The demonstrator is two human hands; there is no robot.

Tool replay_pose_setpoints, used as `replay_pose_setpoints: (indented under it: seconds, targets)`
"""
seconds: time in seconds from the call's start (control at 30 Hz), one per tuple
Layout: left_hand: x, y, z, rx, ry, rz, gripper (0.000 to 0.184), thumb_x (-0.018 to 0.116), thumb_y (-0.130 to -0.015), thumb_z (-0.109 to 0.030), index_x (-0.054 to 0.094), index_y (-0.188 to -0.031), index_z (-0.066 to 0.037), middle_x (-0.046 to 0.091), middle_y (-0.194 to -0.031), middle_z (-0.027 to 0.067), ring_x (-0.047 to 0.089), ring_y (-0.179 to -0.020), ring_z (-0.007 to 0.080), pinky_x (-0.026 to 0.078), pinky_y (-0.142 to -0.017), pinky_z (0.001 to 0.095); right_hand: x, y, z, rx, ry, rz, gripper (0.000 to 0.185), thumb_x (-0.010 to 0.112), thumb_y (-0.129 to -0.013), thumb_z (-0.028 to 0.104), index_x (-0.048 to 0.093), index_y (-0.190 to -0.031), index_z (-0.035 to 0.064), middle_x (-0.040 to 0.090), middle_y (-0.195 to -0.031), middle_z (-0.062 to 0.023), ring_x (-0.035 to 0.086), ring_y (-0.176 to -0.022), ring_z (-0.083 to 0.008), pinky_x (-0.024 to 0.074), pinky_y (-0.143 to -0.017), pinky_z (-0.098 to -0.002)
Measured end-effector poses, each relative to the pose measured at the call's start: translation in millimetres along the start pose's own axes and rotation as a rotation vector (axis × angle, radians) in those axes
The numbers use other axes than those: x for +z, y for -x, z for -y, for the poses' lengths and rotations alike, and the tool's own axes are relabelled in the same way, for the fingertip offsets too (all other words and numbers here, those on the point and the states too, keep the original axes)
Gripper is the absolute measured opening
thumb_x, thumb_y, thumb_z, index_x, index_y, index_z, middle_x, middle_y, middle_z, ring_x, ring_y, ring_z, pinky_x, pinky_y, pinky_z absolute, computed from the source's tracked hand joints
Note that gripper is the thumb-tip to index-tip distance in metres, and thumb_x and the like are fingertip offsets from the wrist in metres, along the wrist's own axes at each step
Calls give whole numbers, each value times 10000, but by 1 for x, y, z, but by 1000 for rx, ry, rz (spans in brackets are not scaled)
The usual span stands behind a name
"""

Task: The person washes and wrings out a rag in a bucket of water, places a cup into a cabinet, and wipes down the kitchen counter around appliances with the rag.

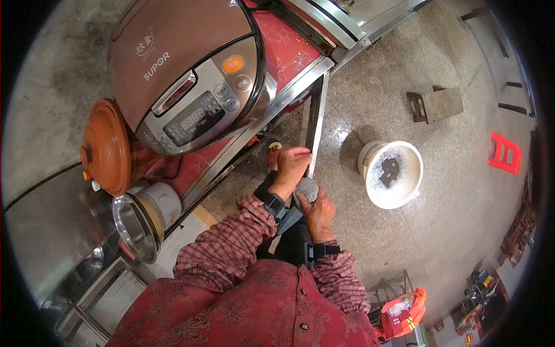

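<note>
One right hand (319, 214) is clasping a grey pad (307, 188), perhaps risking slippage if wet; left hand (291, 170), grip unclear.

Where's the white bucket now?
Head view, right of centre: the white bucket stands on the floor, between the right hand and the small stool.

1. The rice cooker (185, 69) sits on the metal-framed table (287, 46).
2. Just left of the rice cooker, nearer the wearer: the lidded pot (107, 147).
3. Nearer the wearer than the rice cooker, beside that pot: a basin (137, 228).
4. Right of the rice cooker, nearer the wearer: the left hand (292, 172) and right hand (319, 214), a pad (307, 189) between them.
5. Well right of the rice cooker, on the floor: the bucket (400, 200), sudsy water (384, 169) inside.
6. Farther right of the rice cooker: a low bench (442, 105), then a stool (504, 153).
</note>
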State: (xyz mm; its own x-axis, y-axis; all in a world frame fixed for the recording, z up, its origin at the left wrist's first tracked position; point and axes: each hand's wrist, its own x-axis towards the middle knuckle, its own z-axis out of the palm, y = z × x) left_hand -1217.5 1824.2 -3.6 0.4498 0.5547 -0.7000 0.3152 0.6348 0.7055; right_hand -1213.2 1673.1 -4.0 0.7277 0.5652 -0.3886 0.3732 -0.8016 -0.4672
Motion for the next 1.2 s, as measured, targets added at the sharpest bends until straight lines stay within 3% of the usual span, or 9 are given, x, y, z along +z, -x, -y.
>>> replay_pose_setpoints:
  seconds: [0.63,0.7,0.8,0.9,0.97,1.03,1.1,1.13,1.2]
  targets:
    - [9,-2,-20,8,-162,-24,233,661,-702,-102,631,-891,31,642,-782,69,579,-681,115,467,-598,252,0,-1,-3,-44,63,-17,734,739,-626,432,488,-1226,90,619,-705,-142,596,-563,-304,472,-521,-375]
    - [15,-3,-28,90,-138,-21,132,565,-762,4,567,-872,76,613,-690,116,577,-477,191,449,-405,308,1,-3,-4,-27,92,7,733,735,-629,438,491,-1224,89,618,-705,-143,596,-566,-304,471,-520,-376]
    - [7,-12,-17,100,-218,-7,187,618,-741,-60,568,-874,61,613,-702,111,593,-536,186,463,-458,302,-2,-3,-8,-50,35,-18,672,727,-640,439,534,-1173,78,627,-723,-155,610,-605,-314,479,-544,-384]
    - [-14,-27,40,358,-552,79,328,687,-691,-177,568,-905,42,616,-712,117,612,-636,202,478,-558,311,-24,-4,-16,-39,-122,-14,561,720,-662,416,592,-1079,62,638,-752,-171,624,-656,-323,489,-576,-394]
    - [-17,-27,61,149,-526,175,428,725,-637,-276,573,-911,16,617,-729,121,612,-724,214,473,-646,321,-49,-8,-19,46,-234,-63,478,716,-678,391,623,-984,36,638,-748,-190,630,-674,-329,494,-598,-395]
    - [-9,-9,45,145,-691,163,407,709,-652,-281,566,-911,-2,620,-780,145,613,-744,282,474,-672,365,-74,-20,-9,135,-166,-31,451,713,-690,378,625,-943,15,634,-709,-187,630,-652,-324,494,-594,-392]
    - [0,2,38,258,-864,167,432,709,-658,-277,554,-961,-12,619,-854,177,605,-816,338,471,-698,410,-101,-45,18,86,-378,-48,450,709,-688,399,619,-894,9,626,-675,-184,626,-631,-324,490,-581,-402]
    - [3,8,27,178,-1011,262,544,686,-684,-258,474,-1117,-8,609,-899,210,581,-886,381,461,-729,453,-87,-60,10,10,-274,-94,448,696,-690,431,614,-860,25,621,-660,-172,618,-616,-328,485,-558,-412]
    - [9,7,40,121,-1056,252,589,670,-700,-243,415,-1169,7,605,-904,220,581,-898,378,461,-737,454,-60,-91,9,-79,-129,-94,444,691,-690,441,610,-844,33,617,-657,-172,615,-612,-333,483,-548,-414]
